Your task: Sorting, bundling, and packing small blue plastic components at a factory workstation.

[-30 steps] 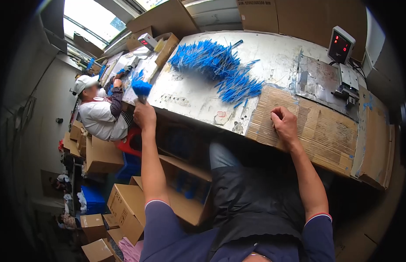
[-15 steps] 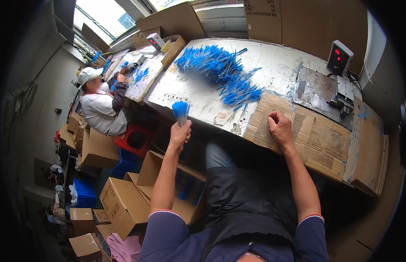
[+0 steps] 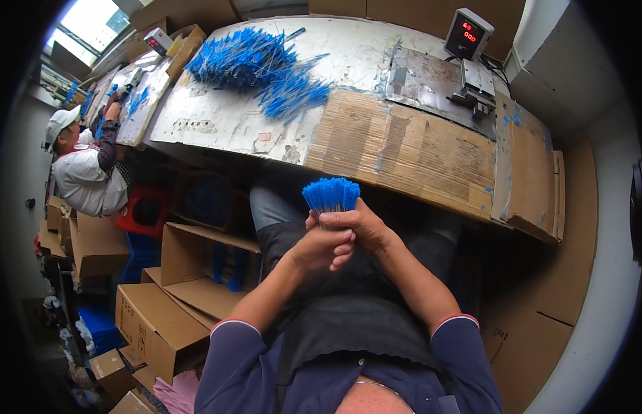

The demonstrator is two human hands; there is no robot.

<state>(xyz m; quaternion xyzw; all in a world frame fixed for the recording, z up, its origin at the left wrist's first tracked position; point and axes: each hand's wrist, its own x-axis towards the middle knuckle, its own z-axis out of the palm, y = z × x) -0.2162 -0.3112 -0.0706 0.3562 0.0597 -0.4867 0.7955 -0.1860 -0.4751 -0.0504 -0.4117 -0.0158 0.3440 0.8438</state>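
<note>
Close in front of my body, both hands hold a bundle of thin, pale-stemmed sticks with bright blue tips (image 3: 331, 193), the tips fanned out and pointing away from me. My left hand (image 3: 319, 248) is closed around the lower stems. Wrapped against it from the other side, my right hand (image 3: 362, 224) has its thumb across the stems. The lower ends of the sticks are hidden in my hands. Beyond them, a large heap of the same blue-tipped sticks (image 3: 238, 58) lies on the white worktable (image 3: 217, 127), with a smaller loose cluster (image 3: 290, 93) beside it.
Flat cardboard (image 3: 397, 141) covers the table's near right part. Behind it are a metal plate with a small device (image 3: 473, 86) and a red-digit display (image 3: 468, 34). Open cartons (image 3: 152, 314) stand at my lower left. A co-worker (image 3: 86, 172) sits at the far left near a red stool (image 3: 143, 207).
My left hand has brought the bundle right and closer to my body. My right hand has left the cardboard and joined it on the stems. The view has turned right.
</note>
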